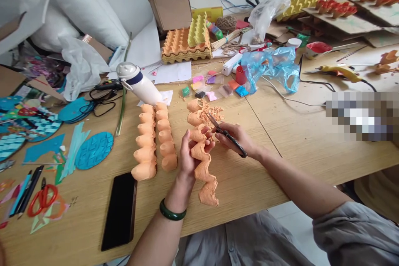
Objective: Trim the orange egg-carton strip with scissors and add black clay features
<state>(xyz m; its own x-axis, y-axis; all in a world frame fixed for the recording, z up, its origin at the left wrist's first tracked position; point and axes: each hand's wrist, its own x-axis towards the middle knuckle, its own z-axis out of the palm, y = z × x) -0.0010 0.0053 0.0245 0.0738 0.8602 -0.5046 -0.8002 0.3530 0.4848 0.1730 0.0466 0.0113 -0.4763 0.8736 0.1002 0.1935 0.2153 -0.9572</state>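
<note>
My left hand [189, 156] is wrapped round the middle of a long strip of orange egg carton [202, 166], whose wavy cut edge faces right. My right hand [233, 138] grips dark-handled scissors [229, 135], their blades pointing up and left beside the strip's upper part. Small orange carton scraps [215, 112] are heaped on the table around the blades. To the left of my left hand, two more orange carton strips stand side by side, a longer one [145, 141] and a slightly shorter one [165, 137].
A black phone [119, 212] lies at the near left, with red-handled scissors [43, 199] farther left. A white bottle [139, 83] stands behind the strips. Behind are egg trays [183, 43] and a blue plastic bag [274, 66]; a yellow glue gun [341, 72] lies right.
</note>
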